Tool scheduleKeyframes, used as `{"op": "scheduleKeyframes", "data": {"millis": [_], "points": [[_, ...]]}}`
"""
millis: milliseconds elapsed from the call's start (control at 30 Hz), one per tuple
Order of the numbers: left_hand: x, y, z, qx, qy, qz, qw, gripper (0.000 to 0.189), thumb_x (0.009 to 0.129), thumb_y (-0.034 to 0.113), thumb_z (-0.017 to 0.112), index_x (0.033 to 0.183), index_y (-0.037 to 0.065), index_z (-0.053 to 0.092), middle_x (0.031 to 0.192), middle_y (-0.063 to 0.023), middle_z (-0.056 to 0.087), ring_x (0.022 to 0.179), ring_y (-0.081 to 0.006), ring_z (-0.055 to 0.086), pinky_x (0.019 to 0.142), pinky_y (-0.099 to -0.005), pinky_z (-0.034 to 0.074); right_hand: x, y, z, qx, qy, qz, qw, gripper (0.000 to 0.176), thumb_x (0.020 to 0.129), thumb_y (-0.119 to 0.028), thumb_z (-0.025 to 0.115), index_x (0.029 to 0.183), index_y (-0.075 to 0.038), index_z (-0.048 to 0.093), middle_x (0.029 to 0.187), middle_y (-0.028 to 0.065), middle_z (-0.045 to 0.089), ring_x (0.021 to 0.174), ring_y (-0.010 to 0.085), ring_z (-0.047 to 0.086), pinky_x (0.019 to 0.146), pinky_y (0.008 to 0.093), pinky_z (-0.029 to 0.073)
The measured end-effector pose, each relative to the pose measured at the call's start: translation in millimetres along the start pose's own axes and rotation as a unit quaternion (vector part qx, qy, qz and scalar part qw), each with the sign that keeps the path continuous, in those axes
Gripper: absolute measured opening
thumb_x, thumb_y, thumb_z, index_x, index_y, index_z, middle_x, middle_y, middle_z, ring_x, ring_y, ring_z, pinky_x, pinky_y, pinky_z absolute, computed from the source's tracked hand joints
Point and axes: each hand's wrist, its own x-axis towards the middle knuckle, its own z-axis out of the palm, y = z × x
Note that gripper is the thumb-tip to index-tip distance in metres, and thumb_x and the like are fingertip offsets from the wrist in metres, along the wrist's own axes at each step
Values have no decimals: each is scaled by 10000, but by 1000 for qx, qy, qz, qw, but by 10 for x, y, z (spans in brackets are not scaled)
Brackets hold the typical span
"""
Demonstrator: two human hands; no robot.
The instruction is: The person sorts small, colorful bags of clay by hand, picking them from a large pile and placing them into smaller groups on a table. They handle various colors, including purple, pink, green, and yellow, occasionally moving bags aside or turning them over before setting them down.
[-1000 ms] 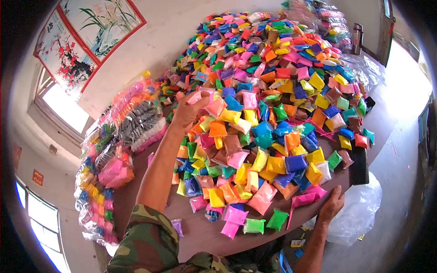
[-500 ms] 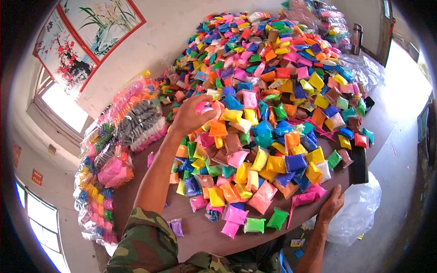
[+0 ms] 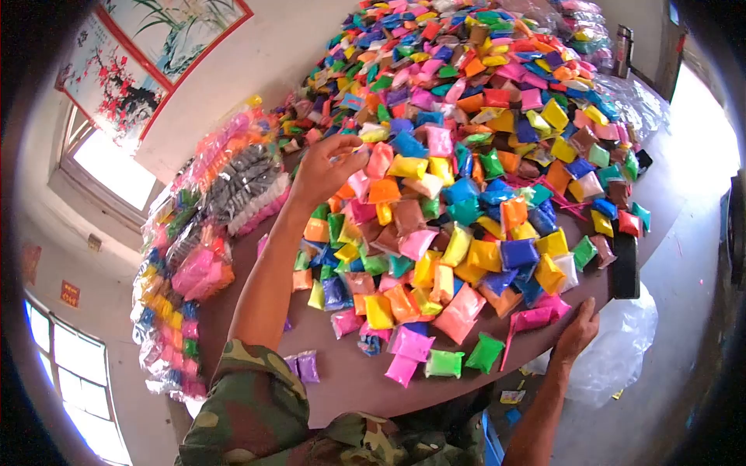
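Observation:
My left hand (image 3: 326,172) hovers at the left side of a large heap of small, brightly coloured plastic packets. Its fingers are curved and apart, with nothing visible between them. A coral packet (image 3: 379,161) and a light pink packet (image 3: 359,186) lie just right of its fingertips. My right hand (image 3: 576,332) rests at the table's right edge, fingers bent against it; their undersides are hidden. Closest to it is a bright pink packet (image 3: 536,318). Along the near side lie a green packet (image 3: 484,353), a light green packet (image 3: 444,363) and a purple packet (image 3: 308,366).
Bundled clear bags of packets (image 3: 206,272) line the table's left side. On the right edge sits a dark flat object (image 3: 624,268), with a clear plastic bag (image 3: 614,353) hanging below. A flask (image 3: 623,50) stands at the back right beside more plastic bags.
The view has shifted a little, so the heap appears higher and further right. My left hand has drawn slightly left of the packets, its fingers more spread. My right hand stays at the table edge.

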Motion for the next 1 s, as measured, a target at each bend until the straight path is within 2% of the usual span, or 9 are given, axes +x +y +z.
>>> {"op": "scheduleKeyframes", "data": {"millis": [100, 200, 300, 400, 500, 700, 767, 833, 1000], "points": [[17, -169, -156, 20, 16, 33, 999, 354, 913, 278, 814, 1113, -6, 748, 1014, -66, 765, 992, -134, 714, 908, -327, 574, 104, 138, -41, -59, -1, -33, 998, 508, 1085, -413, 594, 1064, 83, 706, 914, 62, 676, 807, 171, 581, 745, 353, 492], [-127, -145, -315, 66, 45, 29, 996, 292, 924, 241, 804, 1093, 7, 766, 973, -49, 785, 922, -100, 714, 859, -282, 571, 212, 220, -113, -79, -16, -6, 997, 552, 1071, -443, 601, 1042, 99, 704, 939, 117, 695, 828, 210, 594, 778, 387, 505], [-366, -40, -481, 20, 20, 8, 1000, 285, 980, 238, 763, 1180, 35, 761, 1086, -50, 779, 1003, -116, 706, 898, -285, 564, 250, 195, -120, -78, -18, 9, 997, 565, 1058, -458, 616, 1041, 99, 712, 947, 115, 700, 837, 222, 605, 790, 391, 509], [-526, -28, -664, 96, 4, -20, 995, 309, 983, 259, 762, 1181, 22, 764, 1056, -51, 787, 977, -123, 720, 866, -282, 572, 273, 197, -102, -96, -5, -13, 995, 586, 1050, -470, 621, 1066, 109, 714, 965, 130, 712, 846, 232, 617, 803, 397, 511], [-642, -131, -708, 40, 56, 9, 998, 286, 941, 269, 798, 1101, 32, 786, 928, -13, 787, 826, -88, 694, 753, -272, 550, 283, 153, -96, -111, 2, -6, 994, 607, 1046, -480, 618, 1092, 118, 713, 986, 155, 725, 861, 245, 630, 820, 403, 514], [-699, -126, -809, 131, 41, -51, 989, 333, 942, 326, 788, 1082, 24, 787, 866, -35, 773, 790, -72, 669, 740, -259, 540, 270, 169, -82, -80, -7, -5, 997, 605, 1055, -473, 608, 1117, 119, 717, 990, 162, 734, 888, 249, 641, 841, 403, 517], [-683, -110, -690, 68, 37, -24, 997, 255, 948, 251, 776, 1066, 25, 788, 904, -54, 778, 840, -81, 700, 773, -268, 557, 308, 254, -119, -112, -3, -29, 993, 571, 1066, -461, 605, 1094, 95, 727, 975, 127, 728, 860, 222, 635, 814, 394, 522], [-754, 229, -505, 93, 25, -25, 995, 230, 957, 221, 766, 1066, 20, 783, 931, -60, 783, 868, -89, 714, 797, -277, 568, 243, 222, -70, -19, -17, -18, 1000, 535, 1072, -438, 609, 1068, 84, 728, 957, 108, 723, 849, 200, 627, 792, 375, 522], [-1222, 969, 28, 105, -59, 48, 992, 219, 919, 207, 794, 1049, 31, 775, 958, -111, 784, 855, -182, 751, 796, -332, 596, 167, 127, -67, -59, -15, -18, 998, 514, 1074, -408, 609, 1040, 93, 719, 925, 103, 718, 816, 199, 615, 766, 372, 517]]}}
